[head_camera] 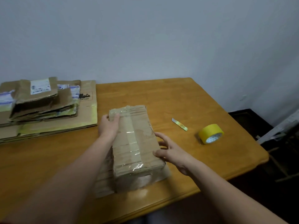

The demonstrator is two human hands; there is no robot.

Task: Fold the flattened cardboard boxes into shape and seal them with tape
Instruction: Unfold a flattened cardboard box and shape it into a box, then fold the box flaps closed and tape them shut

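While my left hand (110,125) and right hand (169,152) clasp the worn box (137,143), I fear its near end could spring open.

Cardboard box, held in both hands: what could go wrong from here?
1. The cardboard box is creased and worn. Gripped by the left hand and right hand, its walls may buckle and its flaps may spring open.
2. The cutter lies, blade apparently out, between the box and the tape roll, so a reach for tape could catch it.
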